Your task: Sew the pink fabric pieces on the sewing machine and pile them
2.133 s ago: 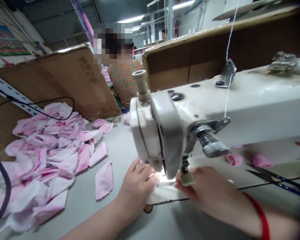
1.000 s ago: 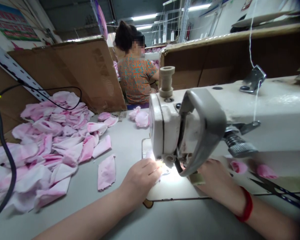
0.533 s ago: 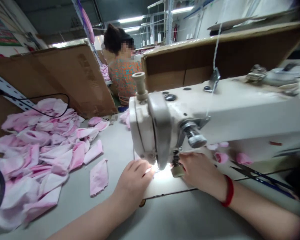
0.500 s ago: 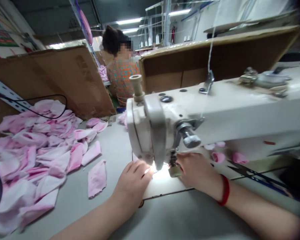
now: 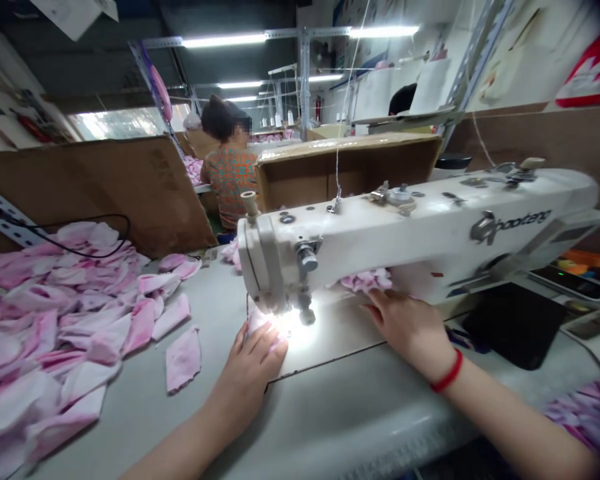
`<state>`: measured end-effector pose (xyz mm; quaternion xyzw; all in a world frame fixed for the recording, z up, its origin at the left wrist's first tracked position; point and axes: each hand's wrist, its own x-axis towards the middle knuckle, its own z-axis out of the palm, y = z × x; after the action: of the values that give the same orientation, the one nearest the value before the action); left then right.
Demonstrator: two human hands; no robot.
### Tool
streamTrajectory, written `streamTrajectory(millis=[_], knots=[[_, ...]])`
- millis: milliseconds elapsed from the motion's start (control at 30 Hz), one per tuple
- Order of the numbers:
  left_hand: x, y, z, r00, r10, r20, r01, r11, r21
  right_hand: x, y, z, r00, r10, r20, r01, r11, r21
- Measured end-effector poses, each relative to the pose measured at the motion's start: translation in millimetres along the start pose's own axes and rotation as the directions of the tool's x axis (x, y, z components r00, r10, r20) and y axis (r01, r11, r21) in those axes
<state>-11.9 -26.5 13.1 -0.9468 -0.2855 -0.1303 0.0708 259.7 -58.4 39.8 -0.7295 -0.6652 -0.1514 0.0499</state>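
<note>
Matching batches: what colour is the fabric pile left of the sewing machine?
The fabric pile: white blotched with pink, best in head view.

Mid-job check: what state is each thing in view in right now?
Left hand: open, flat on the fabric piece.
Right hand: open, empty, fingertips on the machine bed.
Fabric piece: pink, lying beside the needle.
Sewing machine: lamp lit, threaded.
Fabric pile: pink pieces, loosely heaped.

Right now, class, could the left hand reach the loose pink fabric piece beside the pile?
Probably yes: the left hand lies near the loose pink fabric piece, nothing visible between them on the table top.
</note>
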Motion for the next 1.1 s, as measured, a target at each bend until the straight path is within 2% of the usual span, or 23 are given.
streamTrajectory(millis=[133, 200, 300, 400, 467, 567, 600, 667, 700, 767, 833, 867, 967, 1033, 1100], knots=[[-3.2, 5.5, -3.2, 0.999, -0.032, -0.034, 0.032, 0.999, 0.004, 37.5, -8.4, -1.6, 0.999, -0.014, 0.05, 0.009, 0.996, 0.094], [-6.7, 10.3, -8.6, 0.998, -0.03, -0.063, 0.032, 0.999, 0.03, 44.1, -9.2, -1.3, 0.996, -0.048, 0.073, 0.036, 0.987, 0.16], [-9.9, 20.1, -17.2, 0.991, 0.016, -0.134, -0.013, 1.0, 0.024, 30.9, -8.1, -3.8, 0.987, -0.101, 0.128, 0.061, 0.957, 0.282], [-5.2, 31.0, -24.2, 0.978, 0.05, -0.204, -0.071, 0.993, -0.092, 2.0, -10.2, -14.4, 0.965, -0.176, 0.194, 0.078, 0.9, 0.429], [1.5, 37.3, -28.3, 0.969, 0.061, -0.24, -0.107, 0.977, -0.185, -15.9, -14.3, -24.6, 0.942, -0.246, 0.227, 0.069, 0.806, 0.587], [10.5, 43.1, -35.0, 0.943, 0.036, -0.329, -0.156, 0.926, -0.344, -31.9, -21.4, -38.0, 0.868, -0.394, 0.303, -0.087, 0.48, 0.873], [12.1, 44.0, -37.7, 0.936, -0.023, -0.351, -0.136, 0.897, -0.421, -34.6, -23.4, -41.2, 0.841, -0.436, 0.321, -0.146, 0.388, 0.91], [12.5, 44.8, -43.6, 0.916, -0.231, -0.327, -0.019, 0.79, -0.612, -38.0, -26.7, -45.6, 0.83, -0.451, 0.329, -0.193, 0.322, 0.927], [11.8, 44.9, -46.7, 0.898, -0.35, -0.265, 0.062, 0.699, -0.712, -39.4, -28.2, -47.0, 0.845, -0.429, 0.318, -0.181, 0.33, 0.926], [9.1, 44.9, -52.3, 0.847, -0.526, -0.082, 0.199, 0.455, -0.868, -42.5, -31.7, -49.1, 0.887, -0.367, 0.28, -0.128, 0.387, 0.913], [5.9, 45.7, -56.3, 0.803, -0.591, 0.078, 0.262, 0.233, -0.936, -46.2, -36.7, -50.5, 0.913, -0.329, 0.242, -0.081, 0.435, 0.897], [4.2, 46.7, -57.6, 0.789, -0.601, 0.126, 0.274, 0.161, -0.948, -48.0, -39.9, -51.1, 0.92, -0.322, 0.225, -0.063, 0.444, 0.894], [-1.4, 51.6, -58.5, 0.765, -0.623, 0.164, 0.268, 0.076, -0.961, -52.9, -50.9, -52.7, 0.932, -0.322, 0.166, -0.003, 0.452, 0.892], [-5.6, 55.4, -57.3, 0.757, -0.635, 0.155, 0.262, 0.078, -0.962, -55.8, -57.3, -52.9, 0.935, -0.327, 0.134, 0.035, 0.463, 0.886], [-10.1, 56.5, -55.2, 0.761, -0.634, 0.135, 0.269, 0.119, -0.956, -58.2, -60.8, -51.0, 0.938, -0.33, 0.109, 0.067, 0.479, 0.875]])
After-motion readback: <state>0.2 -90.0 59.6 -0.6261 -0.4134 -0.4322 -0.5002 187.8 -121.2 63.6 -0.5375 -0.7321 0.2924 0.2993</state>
